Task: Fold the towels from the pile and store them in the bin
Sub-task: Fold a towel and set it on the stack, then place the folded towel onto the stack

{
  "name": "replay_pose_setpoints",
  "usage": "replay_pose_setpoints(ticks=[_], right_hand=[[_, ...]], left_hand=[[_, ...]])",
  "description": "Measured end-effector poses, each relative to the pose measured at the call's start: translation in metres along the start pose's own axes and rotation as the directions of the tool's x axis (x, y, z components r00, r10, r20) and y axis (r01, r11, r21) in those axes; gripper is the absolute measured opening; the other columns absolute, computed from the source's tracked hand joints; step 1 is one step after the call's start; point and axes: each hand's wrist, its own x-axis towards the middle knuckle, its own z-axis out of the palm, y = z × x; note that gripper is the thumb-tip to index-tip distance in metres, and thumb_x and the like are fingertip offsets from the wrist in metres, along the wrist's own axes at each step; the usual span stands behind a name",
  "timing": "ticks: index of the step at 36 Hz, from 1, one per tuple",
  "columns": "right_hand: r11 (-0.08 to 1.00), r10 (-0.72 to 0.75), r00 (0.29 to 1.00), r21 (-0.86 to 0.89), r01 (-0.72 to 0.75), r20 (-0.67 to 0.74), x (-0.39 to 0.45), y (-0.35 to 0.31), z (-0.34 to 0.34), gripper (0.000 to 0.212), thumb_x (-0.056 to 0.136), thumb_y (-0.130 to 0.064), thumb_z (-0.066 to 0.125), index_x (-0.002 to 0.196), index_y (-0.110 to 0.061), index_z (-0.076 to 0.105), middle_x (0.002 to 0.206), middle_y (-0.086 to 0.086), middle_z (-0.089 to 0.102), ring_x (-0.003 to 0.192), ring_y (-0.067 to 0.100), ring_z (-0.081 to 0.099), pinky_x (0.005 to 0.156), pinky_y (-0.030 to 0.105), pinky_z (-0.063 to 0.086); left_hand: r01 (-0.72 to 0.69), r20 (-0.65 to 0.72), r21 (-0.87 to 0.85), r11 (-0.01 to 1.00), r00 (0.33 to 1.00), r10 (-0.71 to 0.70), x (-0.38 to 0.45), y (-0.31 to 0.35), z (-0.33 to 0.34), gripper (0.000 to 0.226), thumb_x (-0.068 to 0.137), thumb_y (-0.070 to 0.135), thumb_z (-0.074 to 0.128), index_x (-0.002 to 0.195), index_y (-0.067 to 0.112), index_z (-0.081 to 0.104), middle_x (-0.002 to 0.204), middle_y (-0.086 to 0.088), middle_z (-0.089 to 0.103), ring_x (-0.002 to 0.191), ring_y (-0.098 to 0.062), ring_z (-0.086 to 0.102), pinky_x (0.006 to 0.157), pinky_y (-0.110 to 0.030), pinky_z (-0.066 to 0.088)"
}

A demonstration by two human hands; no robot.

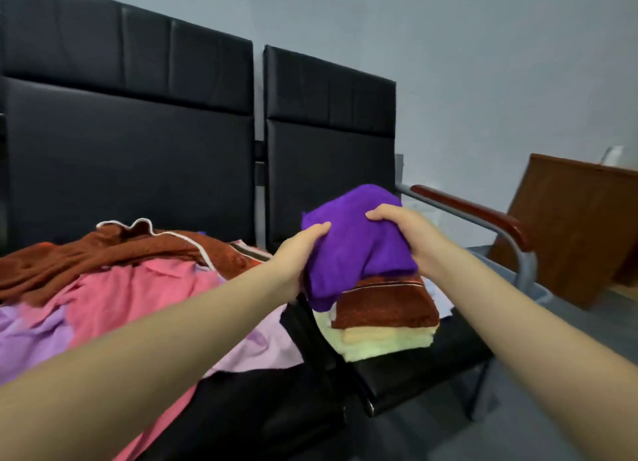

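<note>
Two bare forearms reach forward from the bottom edge toward a folded purple towel (355, 243), which is the thing everything else here sits around. The left hand (300, 253) grips the towel's left side, thumb curled over the top face and fingers hidden under the cloth; the right hand (404, 233) grips its right side, fingers curled down over the upper edge. The towel is held up between them, bunched and slightly sagging at its lower left corner. Directly under it, and partly hidden by it, lies a stack of folded towels (386, 319) on the black seat (414, 367) of a bench: a rust-brown one with a pale stripe on top, cream and pale yellow ones beneath. Whether the purple towel touches the top of that stack cannot be told. Left of the purple towel, on the neighbouring seat, spreads a loose pile (138, 281) of unfolded cloth: lilac and pink pieces nearer, a rumpled brown towel with white edging further back. Right of the purple towel runs the bench's grey metal armrest (483, 212) with a reddish-brown pad. Behind the towel rise two black padded backrests (328, 115) against a pale grey wall, and further right stands a brown wooden cabinet (580, 226). No bin can be made out.
</note>
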Motion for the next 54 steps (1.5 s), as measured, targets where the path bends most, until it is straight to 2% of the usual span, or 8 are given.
replay_pose_setpoints(ticks=[6,10,15,24,29,35,46,54], right_hand=[[0.699,0.017,0.980,-0.699,-0.153,-0.198,0.037,0.040,-0.088,0.023,0.084,-0.030,0.074,0.092,-0.011,0.063,0.096,0.009,0.069,0.083,0.020,0.066,0.065,0.030,0.054],[0.614,0.077,0.976,-0.762,-0.208,-0.204,0.042,0.056,-0.116,0.033,0.088,-0.044,0.067,0.080,-0.013,0.057,0.084,0.004,0.063,0.073,0.013,0.059,0.055,0.024,0.045],[0.716,0.055,0.972,-0.670,-0.197,-0.227,0.072,0.056,-0.131,0.056,0.088,-0.049,0.066,0.108,0.004,0.064,0.108,0.015,0.067,0.092,0.023,0.063,0.070,0.033,0.053],[0.705,-0.080,0.967,-0.699,-0.116,-0.241,0.151,0.051,-0.103,0.037,0.093,-0.038,0.059,0.067,-0.012,0.054,0.080,0.013,0.062,0.077,0.027,0.060,0.072,0.035,0.046],[0.539,-0.040,0.918,-0.782,-0.314,-0.396,0.191,0.096,-0.119,0.071,0.085,-0.055,0.059,0.141,-0.013,0.046,0.143,0.017,0.047,0.130,0.036,0.044,0.105,0.043,0.037],[0.291,0.033,0.963,-0.919,-0.265,-0.267,0.199,0.112,-0.126,0.053,0.098,-0.056,0.034,0.144,-0.031,0.038,0.148,0.007,0.040,0.134,0.033,0.036,0.108,0.043,0.030],[0.905,-0.075,0.871,-0.401,-0.145,-0.485,0.196,0.094,-0.158,0.034,0.093,-0.038,0.062,0.078,-0.008,0.060,0.064,0.013,0.052,0.055,0.021,0.043,0.055,0.030,0.037],[0.996,-0.086,0.808,-0.019,0.092,-0.583,0.180,0.010,-0.187,0.020,0.093,-0.033,0.064,0.087,-0.015,0.058,0.084,0.006,0.057,0.056,0.011,0.049,0.041,0.020,0.036]], left_hand=[[0.039,-0.133,0.606,0.794,0.990,0.053,0.042,-0.035,0.032,0.074,0.075,0.036,0.071,0.137,0.016,0.036,0.126,-0.007,0.051,0.117,-0.027,0.052,0.088,-0.032,0.047],[0.075,-0.158,0.811,0.580,0.983,0.095,0.050,-0.051,0.041,0.073,0.085,0.041,0.064,0.145,0.019,0.028,0.144,-0.016,0.031,0.134,-0.034,0.032,0.107,-0.035,0.032],[-0.024,-0.106,0.772,0.635,0.980,0.166,0.061,-0.050,0.040,0.071,0.088,0.045,0.062,0.147,0.024,0.028,0.147,-0.014,0.026,0.137,-0.032,0.026,0.108,-0.035,0.030],[-0.007,-0.192,0.525,0.851,0.973,0.127,0.086,-0.068,0.036,0.056,0.091,0.051,0.055,0.141,0.027,0.042,0.140,-0.011,0.035,0.127,-0.029,0.043,0.109,-0.037,0.037],[-0.025,-0.227,0.525,0.851,0.959,0.168,0.095,-0.082,0.036,0.052,0.092,0.050,0.054,0.137,0.027,0.045,0.136,-0.010,0.035,0.128,-0.030,0.041,0.109,-0.033,0.032],[-0.053,-0.233,0.579,0.813,0.946,0.227,0.099,-0.091,0.038,0.050,0.093,0.050,0.053,0.137,0.030,0.043,0.137,-0.006,0.035,0.129,-0.027,0.037,0.100,-0.030,0.031],[-0.026,-0.207,0.627,0.778,0.958,0.199,0.100,-0.087,0.032,0.050,0.095,0.049,0.050,0.139,0.027,0.042,0.139,-0.010,0.035,0.132,-0.029,0.035,0.105,-0.032,0.030],[0.027,-0.197,0.720,0.693,0.966,0.167,0.100,-0.076,0.038,0.053,0.097,0.047,0.046,0.143,0.022,0.038,0.143,-0.016,0.032,0.134,-0.034,0.030,0.107,-0.035,0.030]])
